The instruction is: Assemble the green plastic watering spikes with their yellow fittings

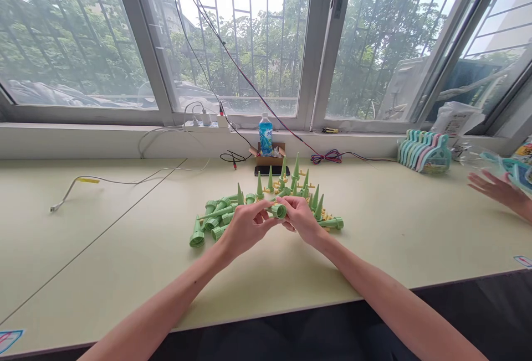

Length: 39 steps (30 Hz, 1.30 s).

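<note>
My left hand [250, 223] is closed around a green plastic watering spike [279, 211], its round threaded open end turned toward me. My right hand [300, 218] meets it from the other side, fingers pinched at the same spike; whether a small part sits between those fingertips is hidden. Just behind both hands lies a pile of similar green spikes [197, 233], some on their sides and some standing point up. Small yellow valve pieces [328, 216] show among them, a few fitted to the spikes.
Behind the pile are a dark phone [272, 171], a small cardboard box [270, 160] and a blue-labelled bottle [265, 137]. Cables [328, 156] lie along the back. Pastel hangers [424, 151] stand at right, near another person's hand [501, 189]. A white cable [120, 182] crosses the left.
</note>
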### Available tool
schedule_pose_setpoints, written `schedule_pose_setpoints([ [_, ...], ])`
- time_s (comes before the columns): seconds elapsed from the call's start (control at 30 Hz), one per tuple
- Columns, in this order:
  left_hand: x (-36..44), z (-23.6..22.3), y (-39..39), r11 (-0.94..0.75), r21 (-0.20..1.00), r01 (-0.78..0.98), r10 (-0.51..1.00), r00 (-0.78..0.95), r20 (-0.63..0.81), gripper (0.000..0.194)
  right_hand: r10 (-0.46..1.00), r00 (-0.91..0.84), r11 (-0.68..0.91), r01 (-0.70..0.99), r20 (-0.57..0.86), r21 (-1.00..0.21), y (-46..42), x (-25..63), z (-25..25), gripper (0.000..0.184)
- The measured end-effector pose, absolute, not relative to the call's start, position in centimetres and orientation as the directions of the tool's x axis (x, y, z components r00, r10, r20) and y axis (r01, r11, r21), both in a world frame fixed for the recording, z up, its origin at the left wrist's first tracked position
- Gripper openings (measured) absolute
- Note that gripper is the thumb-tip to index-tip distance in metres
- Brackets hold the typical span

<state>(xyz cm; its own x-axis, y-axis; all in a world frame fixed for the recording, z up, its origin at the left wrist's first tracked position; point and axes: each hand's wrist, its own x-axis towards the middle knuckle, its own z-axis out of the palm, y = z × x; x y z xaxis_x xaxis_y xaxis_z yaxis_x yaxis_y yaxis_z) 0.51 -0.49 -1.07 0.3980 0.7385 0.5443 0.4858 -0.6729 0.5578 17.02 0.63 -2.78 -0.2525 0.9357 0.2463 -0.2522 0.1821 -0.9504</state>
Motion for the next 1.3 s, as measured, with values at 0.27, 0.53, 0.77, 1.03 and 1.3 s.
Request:
schedule_pose_setpoints([
  [0.27, 0.57, -1.02, -0.63, -0.673, 0.553, 0.491, 0.738, 0.390, 0.551, 0.023, 0.938, -0.244, 0.188, -0.237, 0.245, -0.953, 0.53, 16.92, -2.68, 0.044],
  [0.53, 0.48, -1.57, -0.22, -0.704, 0.495, 0.509, 0.704, 0.413, 0.578, 0.025, 0.934, -0.253, 0.186, -0.261, 0.253, -0.947, 0.54, 16.87, -2.77, 0.042],
  [0.77, 0.51, -1.57, -0.20, -0.720, 0.450, 0.528, 0.684, 0.435, 0.585, 0.027, 0.936, -0.255, 0.177, -0.259, 0.244, -0.949, 0.47, 16.83, -2.76, 0.041],
  [1.03, 0.51, -1.65, -0.21, -0.726, 0.440, 0.529, 0.677, 0.440, 0.590, 0.029, 0.935, -0.253, 0.191, -0.232, 0.249, -0.954, 0.34, 16.83, -2.38, 0.041],
  [1.3, 0.46, -1.57, -0.29, -0.733, 0.428, 0.528, 0.671, 0.459, 0.583, 0.027, 0.934, -0.252, 0.201, -0.214, 0.253, -0.956, 0.30, 16.69, -2.57, 0.042],
])
